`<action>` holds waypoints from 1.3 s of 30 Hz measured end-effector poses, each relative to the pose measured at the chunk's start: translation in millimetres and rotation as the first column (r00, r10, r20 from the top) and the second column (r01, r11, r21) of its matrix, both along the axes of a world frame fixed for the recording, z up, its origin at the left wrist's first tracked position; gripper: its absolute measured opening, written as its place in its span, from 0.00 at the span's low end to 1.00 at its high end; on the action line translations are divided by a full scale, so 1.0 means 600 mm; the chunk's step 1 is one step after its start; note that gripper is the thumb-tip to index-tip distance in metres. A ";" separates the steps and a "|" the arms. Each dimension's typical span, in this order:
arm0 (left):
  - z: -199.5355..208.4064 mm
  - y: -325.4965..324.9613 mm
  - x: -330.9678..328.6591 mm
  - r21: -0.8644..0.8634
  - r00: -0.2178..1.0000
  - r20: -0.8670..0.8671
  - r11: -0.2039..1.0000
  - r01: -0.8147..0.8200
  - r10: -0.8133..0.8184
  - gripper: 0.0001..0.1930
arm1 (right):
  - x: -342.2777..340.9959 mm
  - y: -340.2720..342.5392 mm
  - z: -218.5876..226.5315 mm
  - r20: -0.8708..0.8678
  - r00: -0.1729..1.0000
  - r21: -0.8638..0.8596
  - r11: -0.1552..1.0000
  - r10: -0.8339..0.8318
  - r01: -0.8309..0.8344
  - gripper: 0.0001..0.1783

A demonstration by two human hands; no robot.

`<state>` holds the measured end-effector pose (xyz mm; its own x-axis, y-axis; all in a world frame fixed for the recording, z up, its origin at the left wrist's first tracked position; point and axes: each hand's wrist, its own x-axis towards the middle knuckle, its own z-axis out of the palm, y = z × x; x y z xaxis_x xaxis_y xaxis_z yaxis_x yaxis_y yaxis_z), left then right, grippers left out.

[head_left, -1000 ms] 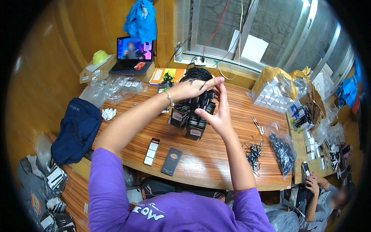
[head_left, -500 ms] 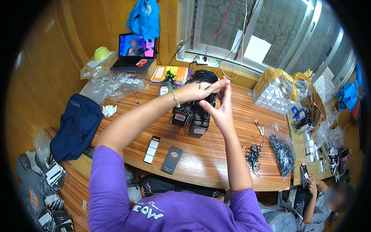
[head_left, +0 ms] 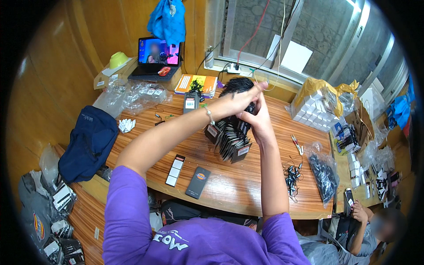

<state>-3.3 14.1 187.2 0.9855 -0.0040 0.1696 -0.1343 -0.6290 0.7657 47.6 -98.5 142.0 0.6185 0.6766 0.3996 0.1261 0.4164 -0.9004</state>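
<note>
A thick bundle of black hang tags (head_left: 229, 143) with pale stickers hangs fanned out over the middle of the wooden table. Its black cords (head_left: 238, 86) bunch together at the top. My left hand (head_left: 238, 101) reaches across the bunch from the left, its fingers closed over the cords. From the right, my right hand (head_left: 259, 117) wraps the same bunch, thumb toward me. The inner fingertips of both are partly hidden. Nearer to me lie a dark tag with an orange oval logo (head_left: 198, 182) and a narrow tag with white panels (head_left: 176, 170).
Left are a navy cloth bag (head_left: 87, 143) and folded white papers (head_left: 127, 125); a laptop (head_left: 157, 59) stands behind. Right are snips (head_left: 297, 144), loose black cords (head_left: 292, 179), a plastic bag of black cords (head_left: 323, 176) and stacked white boxes (head_left: 314, 110). A co-worker's hand (head_left: 358, 212) holds tags at lower right.
My hands have drawn closer around the cords and shifted slightly right. The hanging tags have swung right and fanned apart. The co-worker's hands have shifted a little.
</note>
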 end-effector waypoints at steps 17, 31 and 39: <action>0.012 0.016 0.009 0.033 0.997 -0.041 0.997 0.073 -0.071 0.36 | 0.034 -0.008 0.052 -0.144 0.948 -0.135 0.944 0.283 -0.302 0.37; 0.021 0.036 0.028 0.627 0.584 0.693 0.754 -0.196 -0.423 0.15 | 0.048 0.012 0.031 -0.320 0.917 -0.200 0.930 0.236 -0.309 0.27; 0.045 0.006 0.024 0.005 0.964 0.264 0.999 -0.047 0.044 0.29 | 0.046 0.012 0.019 -0.396 0.880 -0.128 0.933 0.264 -0.338 0.29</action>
<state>10.9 17.6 214.2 0.9051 0.0367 0.4235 -0.3014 -0.6471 0.7003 75.4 -91.3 153.2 0.4495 0.8927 0.0318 -0.3313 0.1997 -0.9221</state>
